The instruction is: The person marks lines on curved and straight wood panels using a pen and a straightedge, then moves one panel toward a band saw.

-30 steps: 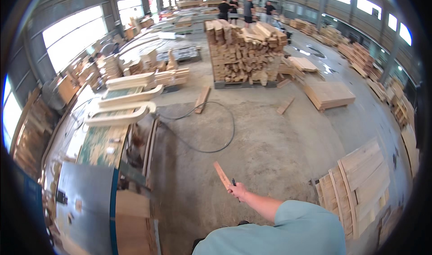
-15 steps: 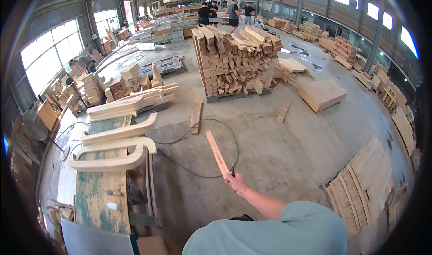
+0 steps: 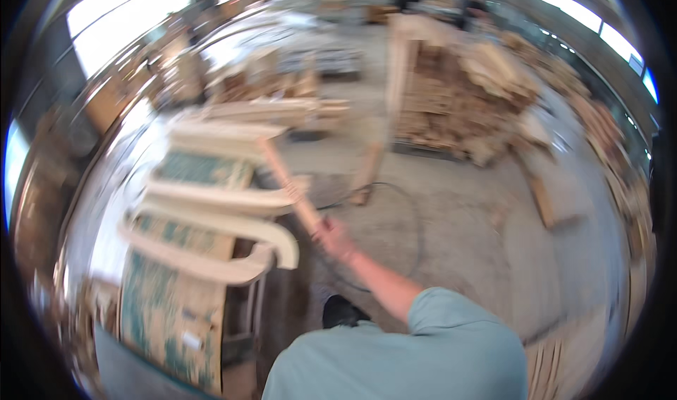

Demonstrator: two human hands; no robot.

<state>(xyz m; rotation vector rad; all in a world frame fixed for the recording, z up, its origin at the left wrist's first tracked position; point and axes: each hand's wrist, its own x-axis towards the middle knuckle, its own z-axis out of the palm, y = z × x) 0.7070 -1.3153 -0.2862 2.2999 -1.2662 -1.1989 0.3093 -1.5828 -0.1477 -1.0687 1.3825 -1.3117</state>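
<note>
My right hand (image 3: 334, 239) is closed around the lower end of a long flat wooden strip (image 3: 288, 181). The strip slants up and to the left, its far end over the curved wooden pieces. Motion smears the fingers, and I cannot make out the dark pen-like thing seen with the strip earlier. Left of my hand, a bench with worn green paint (image 3: 151, 294) carries several pale curved wooden pieces (image 3: 197, 259). A small white object (image 3: 192, 340) lies on its near part. My left hand is out of view.
A tall stack of cut timber (image 3: 451, 97) stands ahead to the right. A loose board (image 3: 368, 173) and a looping dark hose (image 3: 421, 238) lie on the floor. More wood lines the right side (image 3: 592, 111). People stand blurred at the back.
The view has swung left and down, and is now blurred. My right hand has carried the strip leftward toward the bench with the curved pieces. A dark shoe now shows below.
</note>
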